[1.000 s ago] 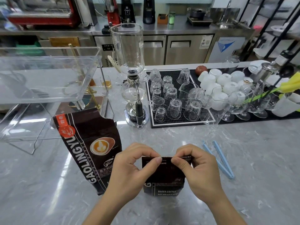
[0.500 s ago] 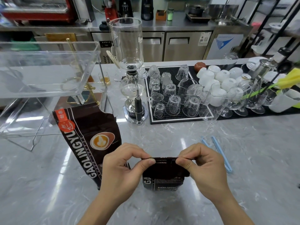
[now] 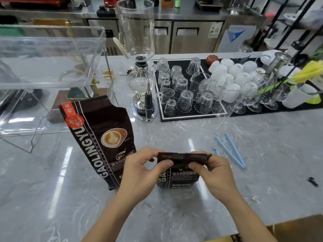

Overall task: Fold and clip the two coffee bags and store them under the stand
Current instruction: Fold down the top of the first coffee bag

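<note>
A small dark coffee bag (image 3: 178, 179) stands on the marble counter in front of me, its top rolled down into a flat band. My left hand (image 3: 139, 170) pinches the left end of that fold and my right hand (image 3: 215, 170) pinches the right end. A taller dark coffee bag (image 3: 99, 137) with an orange label stands unfolded just to the left. Two light blue sealing clips (image 3: 230, 149) lie on the counter to the right of my right hand. The clear acrylic stand (image 3: 52, 67) rises at the far left.
A glass siphon coffee maker (image 3: 139, 67) stands behind the bags. A black mat (image 3: 160, 109) with several upturned glasses lies behind and right, with white cups (image 3: 234, 70) and stemmed glasses beyond. A small black object (image 3: 312, 181) lies at the far right.
The fold on the small bag has been rolled further down. Both hands shifted slightly lower while keeping their pinch on the bag's top.
</note>
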